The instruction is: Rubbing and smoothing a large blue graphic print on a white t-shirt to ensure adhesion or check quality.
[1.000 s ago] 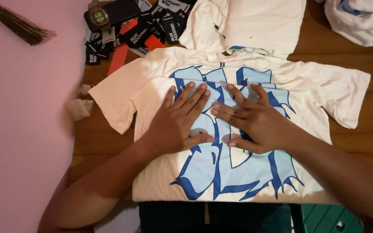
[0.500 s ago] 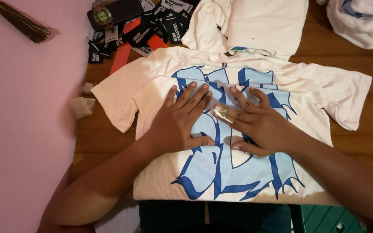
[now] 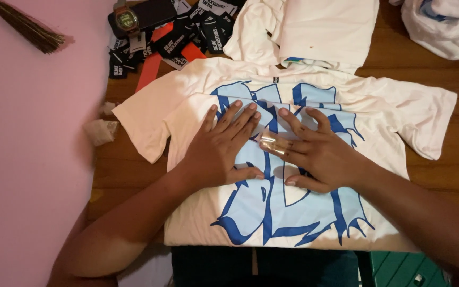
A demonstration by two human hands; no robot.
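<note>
1. Flat and open, the left hand [image 3: 220, 153] and right hand [image 3: 314, 154] press the T-shirt [image 3: 288, 212], gripping nothing.
2. It lies spread mid-frame on the wooden table [image 3: 452, 165].
3. Black labels [image 3: 187, 32] sit upper left.

Cream-white T-shirt [image 3: 399, 111] printed across the chest with a large graphic [image 3: 293, 212] in pale blue fill and darker blue outlines. Warm brown wooden table [image 3: 436, 175] with visible grain beside a flat pink surface [image 3: 27, 159]; more cream-white shirts [image 3: 320, 32] heaped beyond. Black tags with white lettering [image 3: 187, 32] mixed with orange-red strips [image 3: 150, 69], plus a green-and-brown wristwatch [image 3: 127, 18] on a black slab, and a dark brown broom head [image 3: 27, 29].
</note>
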